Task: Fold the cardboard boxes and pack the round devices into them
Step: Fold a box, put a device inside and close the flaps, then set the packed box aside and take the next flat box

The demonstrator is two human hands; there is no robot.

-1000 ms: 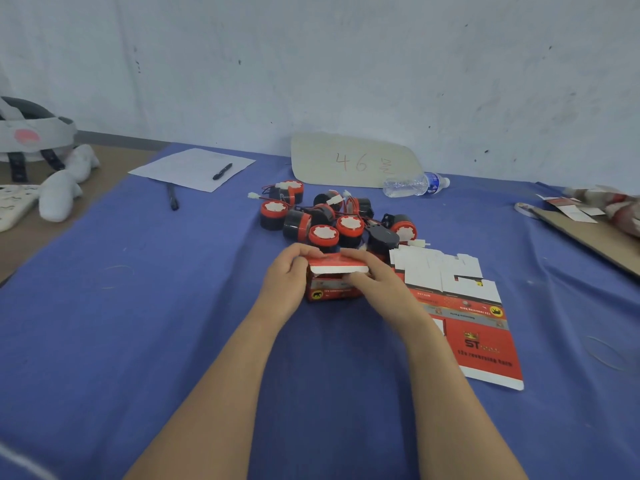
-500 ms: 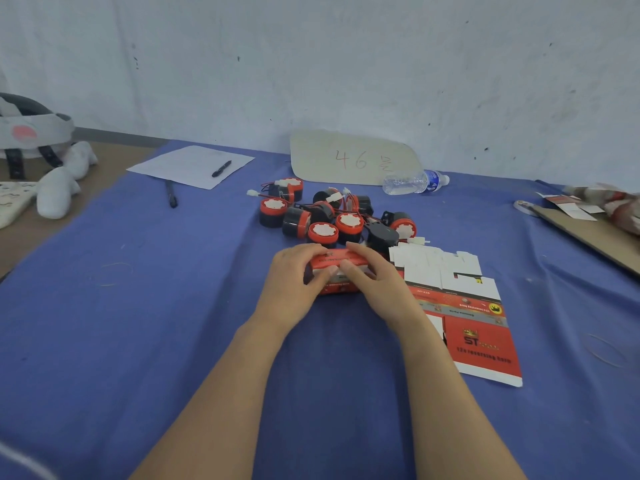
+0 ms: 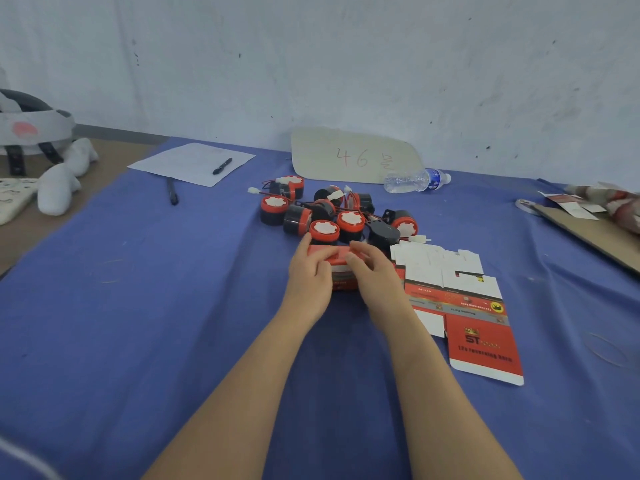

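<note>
Closing the top flap of a small red box [image 3: 341, 261], both hands wrapped round it
Pressing unevenly could, I judge, buckle the thin flap or skid the box into the round devices [image 3: 323, 216] just behind; left hand [image 3: 310, 273] grips its left end, right hand [image 3: 374, 277] curls over the top. Red printed card, mid-table on the blue cloth [image 3: 173, 323], flat blanks [image 3: 460, 306] beside it at right
</note>
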